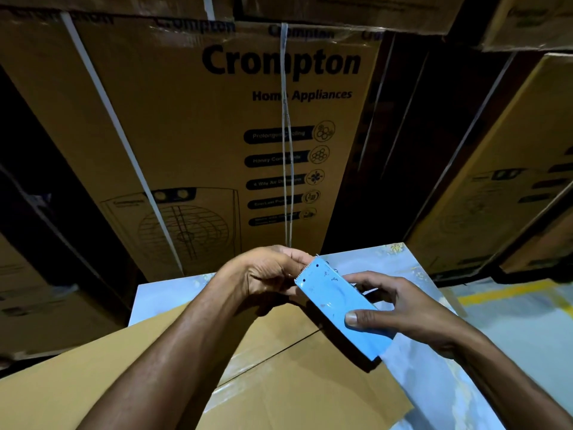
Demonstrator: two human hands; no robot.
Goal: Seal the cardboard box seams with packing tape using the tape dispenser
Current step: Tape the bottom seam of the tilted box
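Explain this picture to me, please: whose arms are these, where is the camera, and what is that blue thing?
No machine here: a person wears one camera on the head, looking forward and down, so you see their own two bare arms. The right hand has its grip on a blue tape dispenser, thumb on top. The left hand pinches at its toothed cutting end, probably finding the tape's loose end, though the tape itself is hard to see. Below lies a plain cardboard box with a seam line across its top, resting on a pale blue surface. Behind stand tall printed cartons bound with white straps.
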